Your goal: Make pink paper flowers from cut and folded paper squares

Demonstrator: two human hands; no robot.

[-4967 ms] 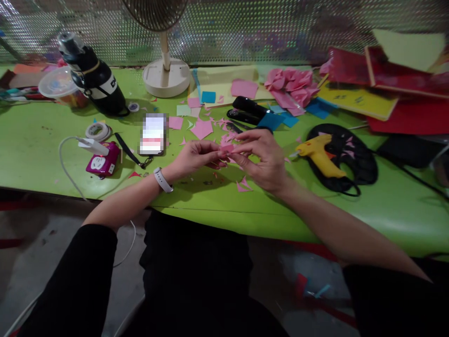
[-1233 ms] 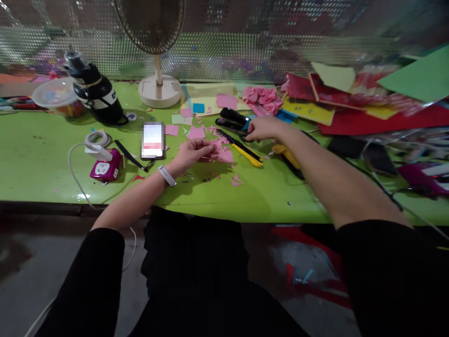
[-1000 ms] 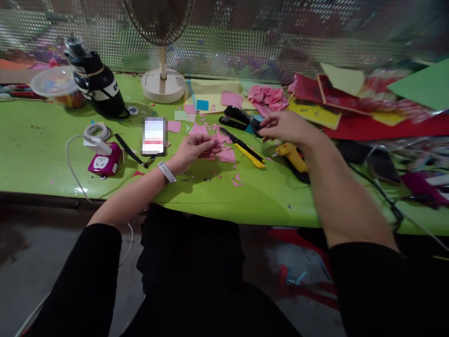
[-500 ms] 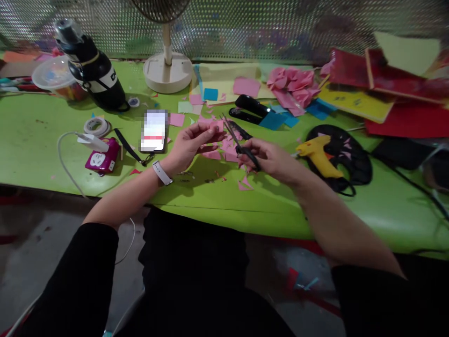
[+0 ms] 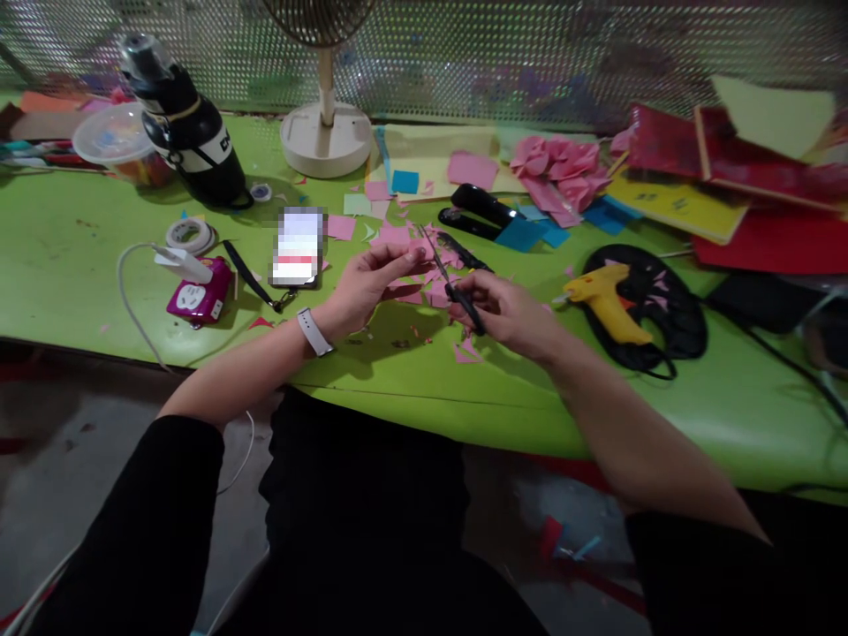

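Observation:
My left hand (image 5: 363, 284), with a white band on the wrist, pinches a small piece of pink paper (image 5: 417, 245) between thumb and fingers. In my right hand (image 5: 510, 314) are black-handled scissors (image 5: 466, 306), fingers wrapped round the handles. The blades point up and away, with their tips close beside the pink piece; whether they touch it I cannot tell. Below and behind both hands lie pink paper scraps (image 5: 437, 291). A black stapler (image 5: 482, 210) rests just beyond them, partly over blue paper.
Left of my hands are a phone (image 5: 298, 247), a purple power adapter (image 5: 199, 296), a tape roll (image 5: 189, 235) and a black bottle (image 5: 199, 146). A fan base (image 5: 324, 146) stands behind. On the right, a yellow glue gun (image 5: 606, 305) lies on a black pad (image 5: 685, 309).
The view has shifted slightly, so the table things sit a little further right. My left hand still pinches the pink paper, and the scissors have turned slightly in my right hand.

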